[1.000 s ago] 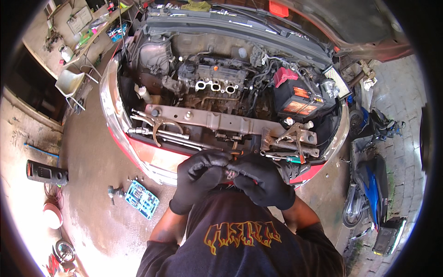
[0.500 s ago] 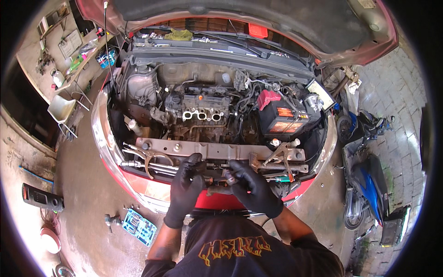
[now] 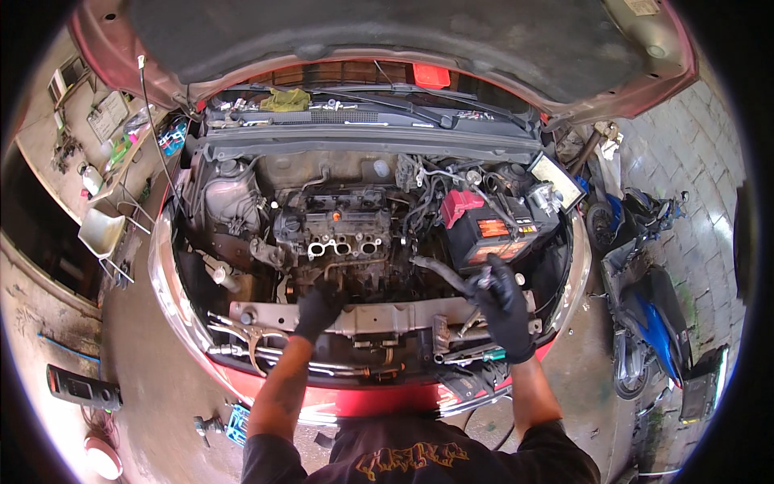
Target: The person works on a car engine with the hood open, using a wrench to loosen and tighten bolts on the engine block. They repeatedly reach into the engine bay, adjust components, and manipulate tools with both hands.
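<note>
One metallic part (image 3: pixel 484 279) is pinched in half-curled right hand (image 3: pixel 505 310) beside dark hose (image 3: pixel 446 275), best kept square; left hand's (image 3: pixel 321 310) closure, hold can't be told.

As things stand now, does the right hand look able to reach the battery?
Likely yes: the right hand is close in front of the battery, and nothing large appears to stand between them. However, it seems to hold a small shiny part, so its grip may not be free.
</note>
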